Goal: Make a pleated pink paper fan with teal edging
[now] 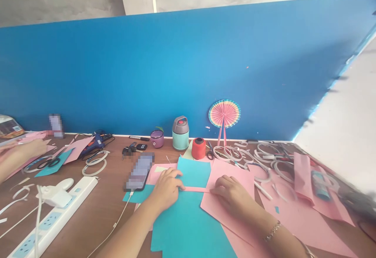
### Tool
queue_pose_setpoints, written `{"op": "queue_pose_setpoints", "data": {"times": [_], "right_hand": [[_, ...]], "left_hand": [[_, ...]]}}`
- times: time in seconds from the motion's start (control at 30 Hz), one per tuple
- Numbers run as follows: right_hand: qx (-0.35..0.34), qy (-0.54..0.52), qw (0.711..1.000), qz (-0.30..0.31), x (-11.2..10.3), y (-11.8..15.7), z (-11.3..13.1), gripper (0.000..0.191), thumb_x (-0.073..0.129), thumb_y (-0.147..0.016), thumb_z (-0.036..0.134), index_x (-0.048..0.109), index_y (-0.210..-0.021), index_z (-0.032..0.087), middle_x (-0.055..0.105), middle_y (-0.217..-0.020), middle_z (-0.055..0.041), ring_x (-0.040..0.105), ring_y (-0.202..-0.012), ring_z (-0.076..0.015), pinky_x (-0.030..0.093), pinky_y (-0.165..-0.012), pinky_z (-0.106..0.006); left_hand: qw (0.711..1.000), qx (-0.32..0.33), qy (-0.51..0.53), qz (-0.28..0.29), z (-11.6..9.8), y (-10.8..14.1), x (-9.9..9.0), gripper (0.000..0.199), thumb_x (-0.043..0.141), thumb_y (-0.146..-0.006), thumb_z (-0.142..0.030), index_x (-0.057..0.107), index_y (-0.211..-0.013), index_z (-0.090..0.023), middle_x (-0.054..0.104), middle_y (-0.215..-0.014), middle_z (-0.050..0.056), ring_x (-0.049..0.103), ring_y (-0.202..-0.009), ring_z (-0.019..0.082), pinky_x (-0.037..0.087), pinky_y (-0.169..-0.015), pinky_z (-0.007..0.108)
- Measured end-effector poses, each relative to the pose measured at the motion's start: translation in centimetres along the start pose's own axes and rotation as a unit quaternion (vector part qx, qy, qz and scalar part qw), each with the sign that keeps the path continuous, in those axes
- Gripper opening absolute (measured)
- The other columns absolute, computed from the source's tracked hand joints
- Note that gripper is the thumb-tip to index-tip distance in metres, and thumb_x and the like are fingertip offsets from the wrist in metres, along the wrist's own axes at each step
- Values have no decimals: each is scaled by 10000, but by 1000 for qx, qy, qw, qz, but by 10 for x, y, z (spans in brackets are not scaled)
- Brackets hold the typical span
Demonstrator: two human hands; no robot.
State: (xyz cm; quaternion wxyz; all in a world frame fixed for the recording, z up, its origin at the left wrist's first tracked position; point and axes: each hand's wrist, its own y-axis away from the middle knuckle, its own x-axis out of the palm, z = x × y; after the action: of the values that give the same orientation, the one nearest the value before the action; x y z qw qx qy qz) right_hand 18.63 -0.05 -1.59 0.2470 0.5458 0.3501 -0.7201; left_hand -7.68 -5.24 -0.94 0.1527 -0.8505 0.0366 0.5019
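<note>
A narrow pink paper strip stretches between my two hands, over teal paper. My left hand pinches its left end, fingers bent. At the other end, my right hand has its fingers closed on the strip, above a pink sheet. A smaller teal piece lies just beyond the strip. Left of my left hand is a phone with a cable plugged in.
A power strip lies at the left, near another person's hand. Behind stand a purple cup, a teal jar, a red container and a paper fan. Tape rings and pink sheets crowd the right.
</note>
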Motion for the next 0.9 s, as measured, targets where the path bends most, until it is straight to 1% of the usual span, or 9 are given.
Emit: {"op": "queue_pose_setpoints", "data": {"times": [0.07,0.17,0.23,0.3,0.4,0.5,0.6,0.7,0.9], "right_hand": [[-1,-22,1000,-19,3,0,-2,422,455,-789,17,724,-970,287,628,-804,-74,522,-758,-203,354,-650,-320],[15,-116,992,-53,4,0,-5,379,461,-793,59,727,-967,264,640,-844,-84,553,-798,-220,395,-691,-356],[53,-225,971,-61,2,0,-5,310,472,-824,127,728,-956,243,645,-882,-90,578,-836,-221,432,-749,-376],[102,-342,933,-54,-2,0,-2,253,489,-857,221,726,-945,234,648,-912,-89,597,-882,-221,455,-810,-377],[160,-461,871,-50,-7,-1,2,241,532,-863,367,722,-925,232,655,-956,-81,604,-936,-229,457,-865,-370],[188,-510,839,-41,-9,-2,4,276,577,-832,452,721,-893,224,664,-961,-72,609,-920,-231,457,-863,-365],[186,-533,824,-39,-9,-4,5,287,598,-814,467,719,-860,211,670,-900,-64,609,-873,-221,463,-830,-351],[178,-550,815,-49,-8,-4,4,278,611,-807,456,709,-826,197,670,-837,-58,608,-816,-205,467,-796,-337],[183,-575,795,-64,-5,-3,1,241,606,-801,412,685,-813,185,652,-764,-39,580,-707,-172,460,-711,-309]], "left_hand": [[999,-10,24,-33,6,-2,4,467,381,-679,22,735,-797,-258,619,-1120,51,528,-1071,243,430,-913,442],[985,-29,58,-159,14,-5,7,552,341,-686,25,630,-1091,-215,566,-1196,82,492,-1143,235,401,-971,452],[965,-45,74,-249,15,-6,7,515,344,-712,-2,543,-1149,-185,558,-1173,97,484,-1145,234,395,-979,454],[948,-62,88,-300,12,-6,6,391,366,-740,-43,518,-1071,-186,576,-1076,88,521,-1067,232,424,-935,439],[946,-51,111,-300,3,-2,4,244,399,-774,-87,494,-967,-205,578,-943,55,555,-936,213,465,-845,387],[954,5,110,-281,-4,0,4,231,403,-774,-83,494,-943,-212,568,-926,45,548,-925,208,461,-825,365],[955,31,96,-280,-6,1,4,287,396,-741,-52,500,-956,-212,557,-973,53,531,-970,213,445,-849,368],[960,15,85,-268,-4,-2,4,287,429,-752,-70,499,-990,-214,544,-933,44,535,-909,206,453,-793,344],[967,2,94,-237,-2,-4,3,165,437,-761,-80,503,-819,-219,518,-841,11,521,-805,174,429,-713,289]]}}
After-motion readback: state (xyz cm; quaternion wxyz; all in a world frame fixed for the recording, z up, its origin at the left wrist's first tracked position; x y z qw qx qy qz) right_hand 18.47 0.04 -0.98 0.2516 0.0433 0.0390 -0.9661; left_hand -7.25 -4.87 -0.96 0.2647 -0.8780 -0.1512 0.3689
